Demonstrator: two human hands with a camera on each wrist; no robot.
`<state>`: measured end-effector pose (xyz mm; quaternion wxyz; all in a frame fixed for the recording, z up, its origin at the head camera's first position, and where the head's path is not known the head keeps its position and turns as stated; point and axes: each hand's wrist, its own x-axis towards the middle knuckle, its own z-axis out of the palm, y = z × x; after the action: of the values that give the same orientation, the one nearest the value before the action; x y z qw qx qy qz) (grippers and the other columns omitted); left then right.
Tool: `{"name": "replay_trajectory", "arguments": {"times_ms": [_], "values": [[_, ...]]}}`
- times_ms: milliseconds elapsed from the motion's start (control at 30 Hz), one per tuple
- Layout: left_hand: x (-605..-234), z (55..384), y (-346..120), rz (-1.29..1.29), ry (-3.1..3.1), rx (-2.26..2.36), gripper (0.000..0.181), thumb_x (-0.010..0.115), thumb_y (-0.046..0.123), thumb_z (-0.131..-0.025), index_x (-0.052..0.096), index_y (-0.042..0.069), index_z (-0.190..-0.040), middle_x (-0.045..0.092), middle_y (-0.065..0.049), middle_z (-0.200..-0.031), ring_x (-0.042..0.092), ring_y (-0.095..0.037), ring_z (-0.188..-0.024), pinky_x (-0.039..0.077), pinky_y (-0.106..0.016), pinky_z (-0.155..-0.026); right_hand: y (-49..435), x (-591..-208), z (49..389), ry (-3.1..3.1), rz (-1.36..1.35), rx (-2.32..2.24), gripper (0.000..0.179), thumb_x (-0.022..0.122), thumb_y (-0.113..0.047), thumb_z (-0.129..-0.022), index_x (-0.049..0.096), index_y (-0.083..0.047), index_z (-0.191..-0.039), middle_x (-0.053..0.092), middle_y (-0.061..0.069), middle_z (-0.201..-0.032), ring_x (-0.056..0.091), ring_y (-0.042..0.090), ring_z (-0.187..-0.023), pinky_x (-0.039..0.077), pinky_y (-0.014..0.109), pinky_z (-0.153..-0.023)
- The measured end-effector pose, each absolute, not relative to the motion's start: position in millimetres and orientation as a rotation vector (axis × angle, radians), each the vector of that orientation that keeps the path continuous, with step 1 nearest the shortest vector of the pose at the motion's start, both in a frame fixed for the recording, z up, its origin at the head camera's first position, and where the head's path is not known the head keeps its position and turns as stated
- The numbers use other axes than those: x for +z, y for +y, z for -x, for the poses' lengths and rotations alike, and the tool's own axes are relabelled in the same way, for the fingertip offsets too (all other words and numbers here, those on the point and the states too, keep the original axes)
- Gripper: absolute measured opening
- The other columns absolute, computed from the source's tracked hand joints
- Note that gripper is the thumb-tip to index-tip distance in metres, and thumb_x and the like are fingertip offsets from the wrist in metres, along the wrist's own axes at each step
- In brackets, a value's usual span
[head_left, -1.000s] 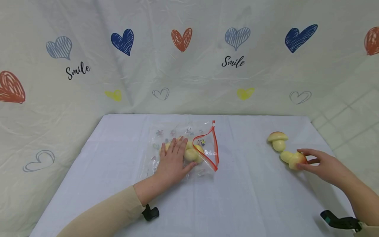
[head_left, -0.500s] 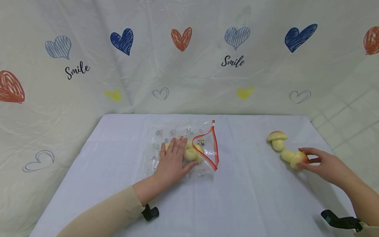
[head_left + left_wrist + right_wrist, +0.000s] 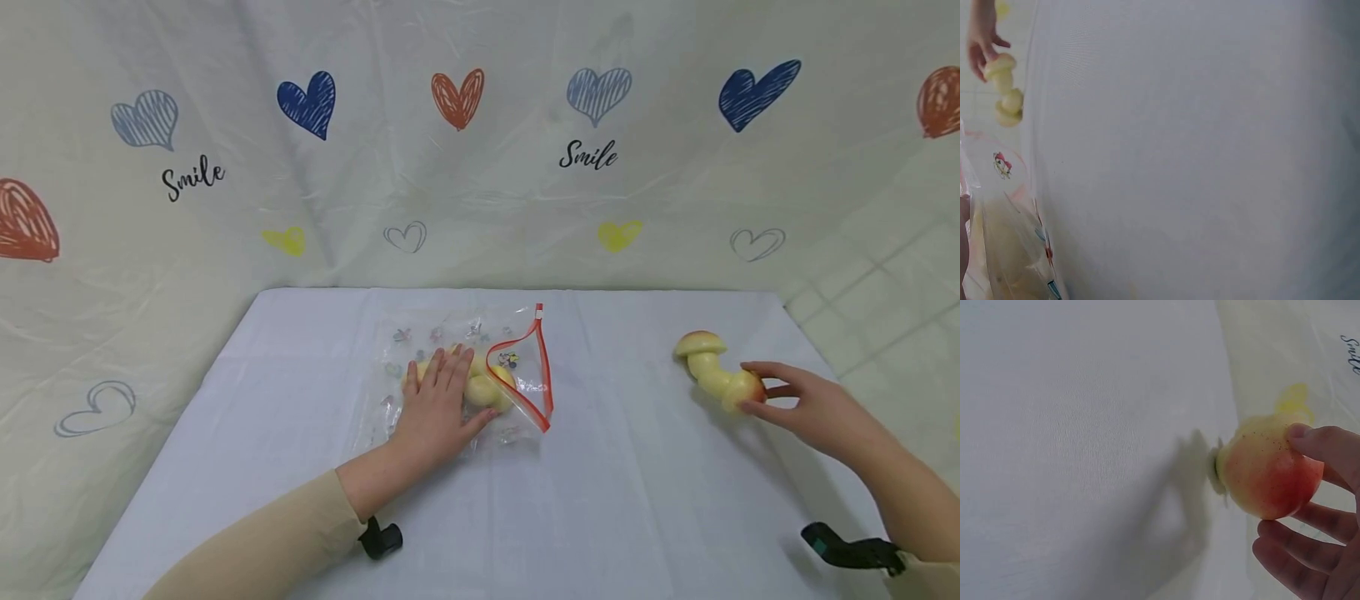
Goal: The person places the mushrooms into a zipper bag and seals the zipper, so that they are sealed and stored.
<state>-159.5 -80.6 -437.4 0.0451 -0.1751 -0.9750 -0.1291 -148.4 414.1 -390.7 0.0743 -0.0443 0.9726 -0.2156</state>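
Note:
My left hand (image 3: 438, 408) lies flat with fingers spread on a clear zip bag (image 3: 550, 379) with a red-edged opening facing right. Inside the bag, partly under the hand, are several pale yellow pieces (image 3: 480, 392). At the right, my right hand (image 3: 813, 408) pinches a toy mushroom (image 3: 738, 390) by its cap between thumb and fingers. The red blush on that cap (image 3: 1279, 478) fills much of the right wrist view. A second toy mushroom (image 3: 700, 342) lies just beyond, cap away from me; the two stems meet or overlap in the head view.
A white cloth covers the table (image 3: 600, 500). Behind it hangs a pale curtain (image 3: 510, 183) printed with hearts and "Smile". Black wrist cameras show near the left sleeve (image 3: 270, 533) and at the right wrist.
The right hand, after drawing very slightly right, has moved left and a little away from me with its mushroom, bringing its stem up to the other mushroom's stem. The left hand stays put.

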Motion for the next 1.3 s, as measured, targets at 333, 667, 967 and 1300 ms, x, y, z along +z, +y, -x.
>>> {"name": "replay_trajectory", "arguments": {"times_ms": [333, 667, 967, 1300], "values": [[-438.1, 159.8, -80.2, 0.53, -2.985, -0.384, 0.095, 0.053, 0.067, -0.091, 0.01, 0.018, -0.161, 0.015, -0.003, -0.166, 0.008, -0.029, -0.152, -0.001, -0.063, -0.116, 378.7, -388.2, 161.8, 2.997, 0.32, -0.746, 0.063, 0.077, -0.036, -0.087, 0.054, -0.002, -0.136, 0.057, 0.028, -0.128, 0.061, 0.048, -0.106, 0.053, 0.029, -0.065], [-439.9, 160.4, -79.4, 0.53, -2.974, -0.38, 0.095, 0.054, 0.067, -0.091, 0.01, 0.018, -0.161, 0.016, -0.003, -0.165, 0.009, -0.029, -0.152, -0.001, -0.063, -0.116, 326.6, -384.6, 180.9, 2.916, 0.501, -0.876, 0.06, 0.078, -0.031, -0.087, 0.057, -0.005, -0.136, 0.056, 0.011, -0.127, 0.065, 0.033, -0.105, 0.057, 0.035, -0.077], [-440.2, 160.2, -78.9, 0.532, -2.973, -0.386, 0.095, 0.053, 0.067, -0.091, 0.011, 0.018, -0.16, 0.016, -0.003, -0.165, 0.009, -0.029, -0.152, -0.001, -0.063, -0.116, 271.2, -391.4, 202.0, 2.81, 0.57, -0.943, 0.063, 0.08, -0.035, -0.085, 0.057, -0.013, -0.139, 0.058, 0.008, -0.135, 0.063, 0.029, -0.111, 0.057, 0.035, -0.08], [-439.2, 160.0, -78.1, 0.534, -2.971, -0.384, 0.094, 0.052, 0.067, -0.091, 0.011, 0.019, -0.16, 0.016, -0.002, -0.165, 0.009, -0.028, -0.152, 0.0, -0.063, -0.116, 219.1, -401.8, 214.6, 2.72, 0.65, -0.968, 0.059, 0.081, -0.026, -0.085, 0.058, -0.016, -0.138, 0.058, 0.004, -0.134, 0.061, 0.025, -0.112, 0.057, 0.035, -0.081]]}}
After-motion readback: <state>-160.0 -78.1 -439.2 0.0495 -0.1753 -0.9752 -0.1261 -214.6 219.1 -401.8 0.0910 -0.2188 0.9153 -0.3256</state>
